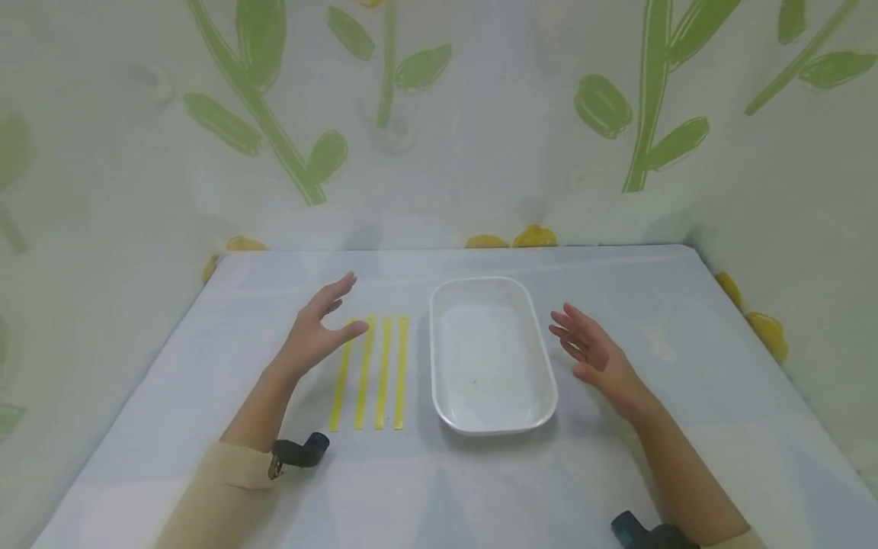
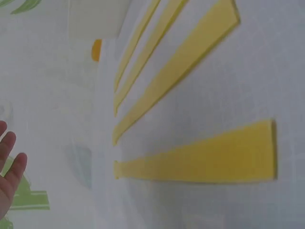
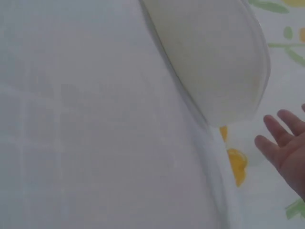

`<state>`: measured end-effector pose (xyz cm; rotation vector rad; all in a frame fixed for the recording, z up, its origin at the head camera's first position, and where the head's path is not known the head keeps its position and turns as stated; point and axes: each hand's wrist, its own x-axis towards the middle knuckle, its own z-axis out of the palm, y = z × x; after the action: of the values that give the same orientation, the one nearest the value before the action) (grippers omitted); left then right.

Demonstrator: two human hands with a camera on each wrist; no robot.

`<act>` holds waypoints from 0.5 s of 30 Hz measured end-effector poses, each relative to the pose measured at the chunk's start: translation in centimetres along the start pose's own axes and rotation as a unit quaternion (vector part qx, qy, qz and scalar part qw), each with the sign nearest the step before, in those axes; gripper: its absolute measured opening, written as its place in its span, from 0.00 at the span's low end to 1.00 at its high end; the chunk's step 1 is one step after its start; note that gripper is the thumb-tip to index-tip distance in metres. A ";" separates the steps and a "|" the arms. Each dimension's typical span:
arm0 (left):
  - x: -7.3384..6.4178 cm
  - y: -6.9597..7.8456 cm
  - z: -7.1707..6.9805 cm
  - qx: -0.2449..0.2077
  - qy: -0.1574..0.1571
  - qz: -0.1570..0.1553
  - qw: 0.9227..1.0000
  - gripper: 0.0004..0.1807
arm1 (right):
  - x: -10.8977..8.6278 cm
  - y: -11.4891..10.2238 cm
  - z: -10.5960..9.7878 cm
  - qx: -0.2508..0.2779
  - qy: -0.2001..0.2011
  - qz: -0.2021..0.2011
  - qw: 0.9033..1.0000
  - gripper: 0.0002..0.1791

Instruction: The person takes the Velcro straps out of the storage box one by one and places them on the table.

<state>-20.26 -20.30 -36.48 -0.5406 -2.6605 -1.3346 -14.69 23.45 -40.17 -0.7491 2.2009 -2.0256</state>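
Several flat yellow strips lie side by side on the table, with a white rectangular tray to their right. My left hand hovers by the strips, fingers extended and thumb apart; its thumb tip overlaps their far ends in the head view. To the right of the tray my right hand is held in the air, fingers relaxed, touching nothing. In the left wrist view, the strips appear close up, and the left hand is only partly visible. The right wrist view has the tray's outer side beyond the right hand.
A pale cloth covers the table, whose far edge meets a wall printed with green leaves and yellow shapes. Dark wrist devices sit on the left wrist and the right wrist.
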 end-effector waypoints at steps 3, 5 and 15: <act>-0.5 1.0 0.7 0.047 0.021 0.049 0.997 0.44 | 0.2 -0.6 -0.2 -0.026 -0.008 -0.019 0.999 0.42; -0.8 1.7 1.4 0.092 0.044 0.104 0.989 0.47 | 0.4 -1.1 -0.3 -0.067 -0.005 -0.023 0.997 0.44; -0.5 5.5 4.5 0.193 0.094 0.207 0.954 0.54 | 0.5 -5.2 -0.3 -0.260 0.015 0.008 0.966 0.52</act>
<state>-17.55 -13.87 -35.20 -0.8093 -2.3807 -0.6910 -13.63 23.40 -35.06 -0.7307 2.7793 -1.4587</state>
